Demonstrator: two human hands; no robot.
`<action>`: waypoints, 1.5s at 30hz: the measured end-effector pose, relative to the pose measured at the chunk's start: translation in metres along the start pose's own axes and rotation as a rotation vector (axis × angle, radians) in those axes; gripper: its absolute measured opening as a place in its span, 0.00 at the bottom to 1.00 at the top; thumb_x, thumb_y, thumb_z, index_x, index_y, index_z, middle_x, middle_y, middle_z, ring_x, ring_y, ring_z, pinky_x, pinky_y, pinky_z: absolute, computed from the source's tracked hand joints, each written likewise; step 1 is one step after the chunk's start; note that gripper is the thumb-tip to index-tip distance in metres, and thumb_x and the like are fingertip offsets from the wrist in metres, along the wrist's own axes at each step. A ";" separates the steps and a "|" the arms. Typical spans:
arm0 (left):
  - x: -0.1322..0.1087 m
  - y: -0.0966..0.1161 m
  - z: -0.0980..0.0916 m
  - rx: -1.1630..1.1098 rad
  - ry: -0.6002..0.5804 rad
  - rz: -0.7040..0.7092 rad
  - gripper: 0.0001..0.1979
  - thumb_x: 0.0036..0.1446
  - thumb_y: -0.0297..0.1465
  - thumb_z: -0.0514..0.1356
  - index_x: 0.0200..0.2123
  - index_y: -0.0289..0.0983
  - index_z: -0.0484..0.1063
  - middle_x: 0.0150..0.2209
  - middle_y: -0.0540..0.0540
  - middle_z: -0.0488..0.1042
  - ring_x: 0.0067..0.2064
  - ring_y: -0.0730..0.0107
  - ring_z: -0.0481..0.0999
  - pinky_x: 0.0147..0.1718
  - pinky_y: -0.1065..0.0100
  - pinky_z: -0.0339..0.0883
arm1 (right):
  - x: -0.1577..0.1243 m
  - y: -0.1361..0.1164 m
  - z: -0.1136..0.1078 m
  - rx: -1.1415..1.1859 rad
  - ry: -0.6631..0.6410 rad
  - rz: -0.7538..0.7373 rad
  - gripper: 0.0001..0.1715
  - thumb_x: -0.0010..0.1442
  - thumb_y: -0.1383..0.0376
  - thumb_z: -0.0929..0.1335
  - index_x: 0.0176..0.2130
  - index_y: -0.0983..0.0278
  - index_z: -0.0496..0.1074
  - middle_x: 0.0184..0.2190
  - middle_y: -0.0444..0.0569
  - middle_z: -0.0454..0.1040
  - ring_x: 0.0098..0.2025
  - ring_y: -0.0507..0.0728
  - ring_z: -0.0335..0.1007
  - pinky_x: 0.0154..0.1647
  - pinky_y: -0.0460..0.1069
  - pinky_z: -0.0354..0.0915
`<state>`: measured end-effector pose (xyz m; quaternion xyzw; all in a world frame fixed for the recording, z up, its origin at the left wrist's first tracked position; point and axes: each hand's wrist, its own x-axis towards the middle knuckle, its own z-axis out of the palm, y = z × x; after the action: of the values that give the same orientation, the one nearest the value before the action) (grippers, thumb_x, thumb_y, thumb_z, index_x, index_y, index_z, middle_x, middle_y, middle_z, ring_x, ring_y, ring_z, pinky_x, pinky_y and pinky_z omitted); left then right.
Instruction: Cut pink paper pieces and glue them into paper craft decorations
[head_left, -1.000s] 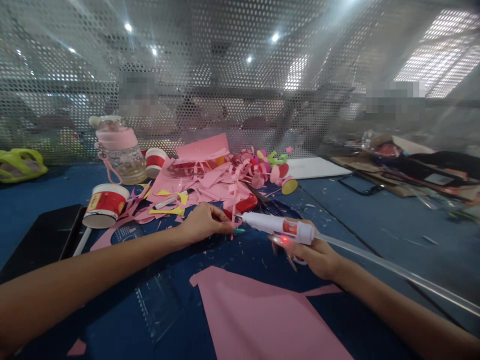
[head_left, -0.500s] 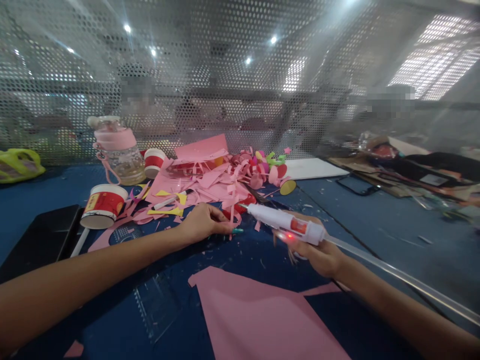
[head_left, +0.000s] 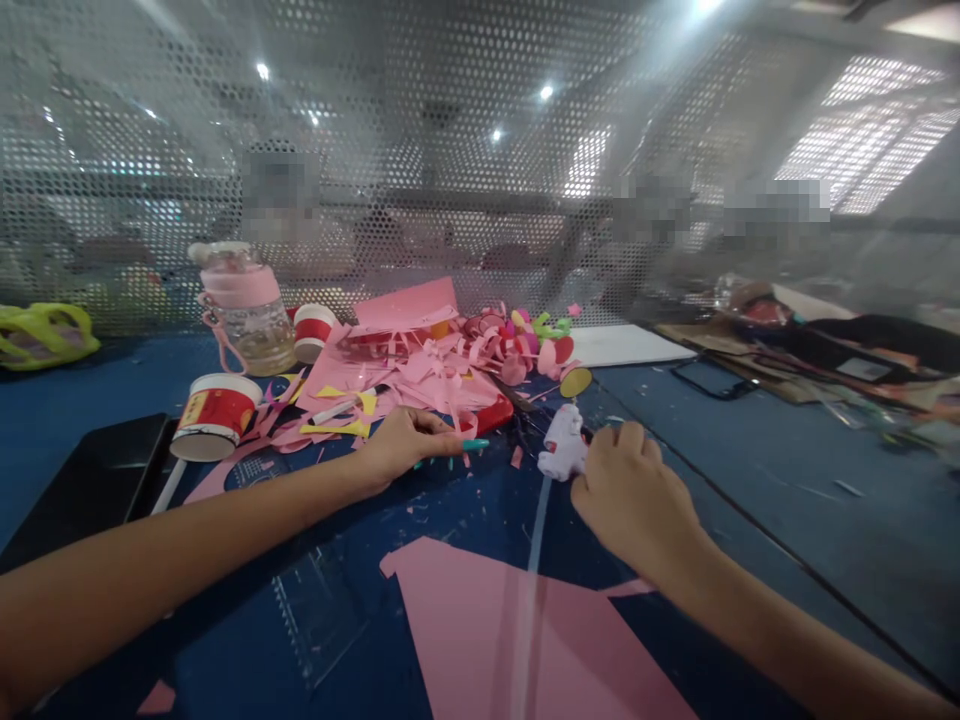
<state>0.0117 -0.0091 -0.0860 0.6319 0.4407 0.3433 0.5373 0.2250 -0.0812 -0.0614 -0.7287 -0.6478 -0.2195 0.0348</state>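
My left hand (head_left: 397, 445) is closed in a pinch beside the paper pile, with long teal nails showing. A thin curled pink paper strip (head_left: 463, 420) rises from its fingertips. To the right, my right hand (head_left: 637, 490) is closed around the handle side of a white hot glue gun (head_left: 562, 445). The gun's nozzle points away from me, toward the gold disc, and my fingers hide the handle. A clear glue stick (head_left: 537, 530) runs from the gun's rear toward me, over a large pink paper sheet (head_left: 480, 620) on the blue table.
Pink scraps (head_left: 412, 375) are heaped at the back. Two red-and-white paper cups (head_left: 217, 405), a pink-topped bottle (head_left: 240, 300) and a black flat object (head_left: 90, 475) stand or lie left. A white board (head_left: 630, 345) lies behind; a perforated screen (head_left: 465, 220) rises beyond.
My right hand has turned the glue gun away from the paper strip and moved it right, its glue stick now pointing toward me. My left hand stays nearly in place.
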 end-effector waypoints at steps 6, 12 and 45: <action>-0.003 0.011 0.002 -0.083 -0.052 0.044 0.12 0.36 0.38 0.67 0.17 0.34 0.74 0.17 0.52 0.68 0.20 0.80 0.59 0.21 0.73 0.51 | -0.007 -0.005 -0.008 0.364 0.375 -0.199 0.20 0.50 0.70 0.62 0.45 0.72 0.62 0.46 0.67 0.63 0.49 0.70 0.59 0.46 0.63 0.59; -0.008 0.020 0.003 -0.141 -0.063 0.050 0.12 0.34 0.37 0.68 0.17 0.34 0.73 0.17 0.52 0.69 0.20 0.80 0.61 0.21 0.74 0.52 | -0.011 -0.031 -0.013 1.169 -0.158 -0.222 0.17 0.54 0.56 0.66 0.40 0.65 0.66 0.38 0.52 0.71 0.38 0.56 0.68 0.37 0.51 0.66; -0.003 0.011 0.006 -0.235 0.099 0.056 0.27 0.29 0.33 0.70 0.31 0.36 0.59 0.13 0.63 0.59 0.13 0.83 0.57 0.12 0.78 0.49 | 0.007 -0.066 0.008 1.848 -0.596 0.093 0.21 0.37 0.53 0.74 0.20 0.69 0.70 0.16 0.45 0.73 0.15 0.48 0.66 0.17 0.43 0.63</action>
<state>0.0182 -0.0144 -0.0760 0.5590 0.4057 0.4383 0.5752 0.1640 -0.0621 -0.0813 -0.4645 -0.5176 0.5709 0.4364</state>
